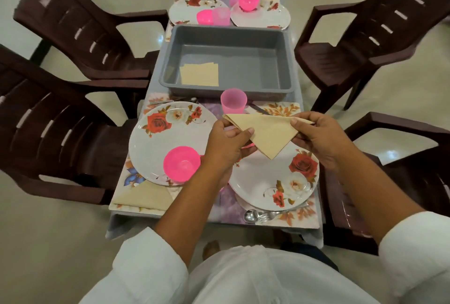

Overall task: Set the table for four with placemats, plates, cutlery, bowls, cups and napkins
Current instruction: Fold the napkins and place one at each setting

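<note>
Nearest us, below both hands, a spoon and fork (261,216) lie on the right placemat (302,216), just on our side of the right plate (292,189). Near-left of the left hand (227,144), one placed napkin (146,196) lies beside the left plate (155,143). The hands are apart: the left one and the right hand (319,138) each pinch one end of the tan napkin (269,133). It is folded to a triangle, long edge running hand to hand, tip pointing back at us over the right plate. We judge its spot lies near-right, closer to the right hand. Beyond the fingertips: a pink cup (233,104), then the grey tray (255,65) holding spare napkins (199,74).
</note>
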